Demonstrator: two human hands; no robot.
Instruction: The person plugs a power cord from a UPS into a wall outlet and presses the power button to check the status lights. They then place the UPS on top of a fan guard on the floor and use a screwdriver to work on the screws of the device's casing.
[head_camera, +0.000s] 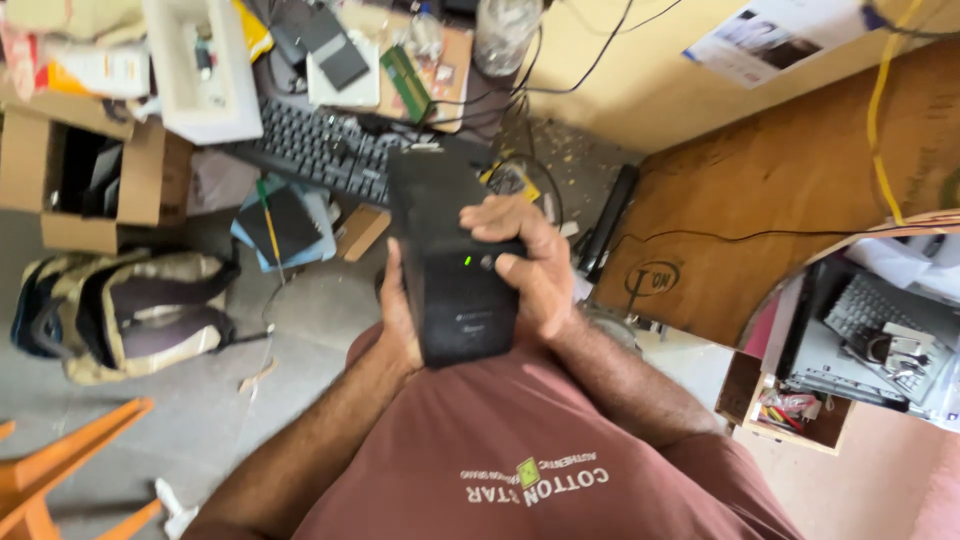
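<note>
Now | left hand (398, 318) wrapped round black box unit (450, 262) | right hand (528, 262) gripping opposite side, fingers (497, 228) over top | keyboard (318, 150) beyond fingertips

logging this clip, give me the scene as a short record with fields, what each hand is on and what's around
left hand: left hand grips the left side of the black box
right hand: right hand wraps its right side, thumb near a button
held thing: black box, tall, tilted away, small green light lit on its face
behind it: black keyboard on the floor
left of it: cardboard box, open; backpack lying flat
right of it: wooden board with a yellow cable across it
</note>
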